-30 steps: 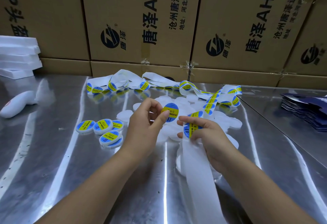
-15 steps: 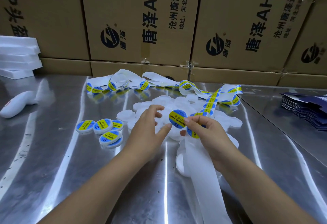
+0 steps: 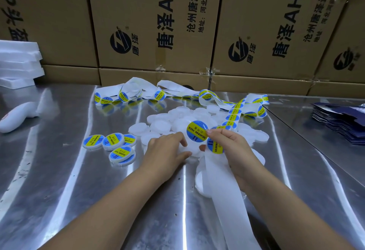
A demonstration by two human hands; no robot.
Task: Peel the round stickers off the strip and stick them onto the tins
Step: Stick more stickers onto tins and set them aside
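A pile of plain white round tins (image 3: pixel 164 125) lies mid-table. My right hand (image 3: pixel 231 147) pinches a peeled blue-and-yellow round sticker (image 3: pixel 197 131) by its edge, just above the pile, and also holds the white backing strip (image 3: pixel 221 182) with another sticker (image 3: pixel 215 146) on it. My left hand (image 3: pixel 167 151) reaches into the near side of the pile, fingers curled round a white tin (image 3: pixel 192 152). The strip of stickers (image 3: pixel 233 111) runs back and loops along the far table. Several labelled tins (image 3: pixel 112 141) lie to the left.
Cardboard boxes (image 3: pixel 154 22) wall off the far edge of the steel table (image 3: pixel 59 190). White foam trays (image 3: pixel 17 64) are stacked far left, a white handheld device (image 3: pixel 15 117) lies left, and dark folded cartons (image 3: pixel 343 123) are stacked right.
My left hand let go of the peeled sticker and dropped to the tin pile. My right hand took the sticker and carried it forward over the pile.
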